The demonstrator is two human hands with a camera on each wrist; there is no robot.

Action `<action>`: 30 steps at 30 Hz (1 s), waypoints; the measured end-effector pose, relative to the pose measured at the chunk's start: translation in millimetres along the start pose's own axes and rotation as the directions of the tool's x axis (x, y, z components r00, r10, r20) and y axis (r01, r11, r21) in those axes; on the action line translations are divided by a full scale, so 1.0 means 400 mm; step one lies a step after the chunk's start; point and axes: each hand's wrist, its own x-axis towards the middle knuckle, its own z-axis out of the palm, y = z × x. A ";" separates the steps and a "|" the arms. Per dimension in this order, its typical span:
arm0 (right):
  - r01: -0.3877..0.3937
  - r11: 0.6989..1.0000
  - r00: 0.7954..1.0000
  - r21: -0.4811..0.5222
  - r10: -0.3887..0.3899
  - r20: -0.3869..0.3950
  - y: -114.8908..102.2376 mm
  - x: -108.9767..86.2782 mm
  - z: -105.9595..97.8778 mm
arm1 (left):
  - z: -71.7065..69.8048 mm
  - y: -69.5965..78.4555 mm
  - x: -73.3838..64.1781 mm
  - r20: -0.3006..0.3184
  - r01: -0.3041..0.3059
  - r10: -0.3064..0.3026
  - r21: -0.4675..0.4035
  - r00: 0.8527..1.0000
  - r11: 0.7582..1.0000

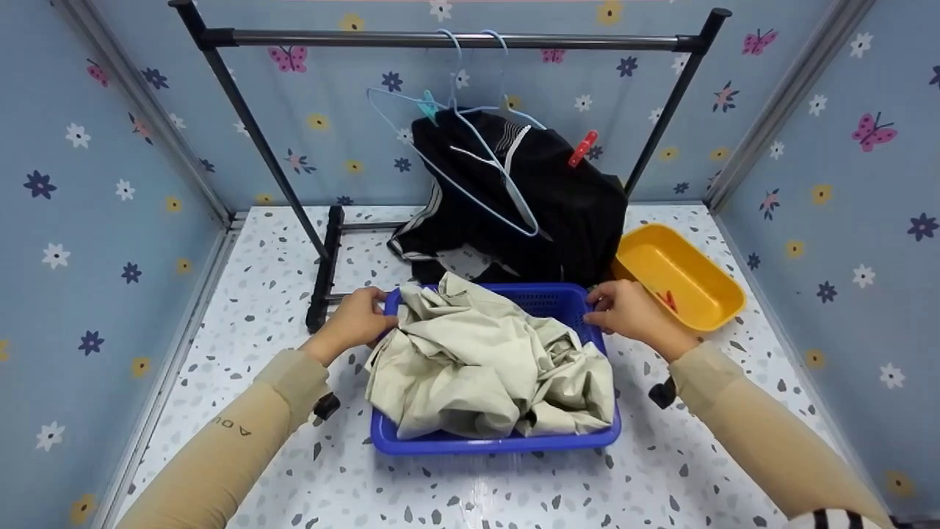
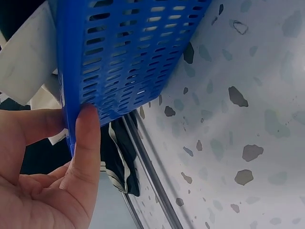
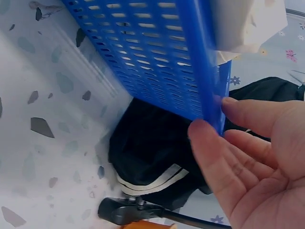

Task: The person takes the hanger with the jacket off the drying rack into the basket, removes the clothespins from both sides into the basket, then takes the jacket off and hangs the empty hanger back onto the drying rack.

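A blue plastic basket (image 1: 496, 445) with slotted sides stands on the speckled surface, filled with a crumpled beige cloth garment (image 1: 477, 360). My left hand (image 1: 355, 317) pinches the rim at the basket's far left corner; in the left wrist view the thumb and fingers sit on both sides of that rim. At the far right corner my right hand (image 1: 630, 312) pinches the rim likewise, which the right wrist view shows close up. Behind the basket hangs a black garment (image 1: 558, 198) with white trim, its lower part hidden by the basket.
A black clothes rack (image 1: 338, 38) carries two light blue hangers (image 1: 470, 192). A teal clothespin (image 1: 428, 107) and a red clothespin (image 1: 583, 148) are on the black garment. The yellow tray (image 1: 698, 283) at right holds red clothespins. Patterned walls enclose three sides.
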 end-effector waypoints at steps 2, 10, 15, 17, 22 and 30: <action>0.021 1.000 0.999 -0.010 -0.021 -0.025 -0.013 0.000 -0.010 | -0.001 -0.001 0.000 0.008 0.003 -0.003 -0.009 1.000 1.000; 0.103 0.995 0.973 -0.008 -0.102 -0.207 -0.109 -0.011 -0.090 | -0.005 -0.001 0.003 0.035 0.020 -0.019 -0.040 0.999 0.999; 0.133 0.991 0.946 -0.021 -0.133 -0.297 -0.168 -0.014 -0.144 | -0.007 0.001 0.000 0.033 0.026 -0.026 -0.019 0.999 0.999; 0.145 0.989 0.935 -0.022 -0.145 -0.323 -0.186 -0.013 -0.163 | -0.007 0.002 0.000 0.035 0.027 -0.026 -0.023 0.999 0.999; 0.162 0.987 0.909 -0.015 -0.156 -0.387 -0.223 -0.012 -0.205 | -0.005 0.003 0.000 0.039 0.020 -0.018 -0.027 0.999 0.999; 0.130 0.991 0.888 -0.014 -0.123 -0.443 -0.257 0.000 -0.258 | -0.004 0.000 -0.001 0.023 0.000 0.000 0.010 1.000 1.000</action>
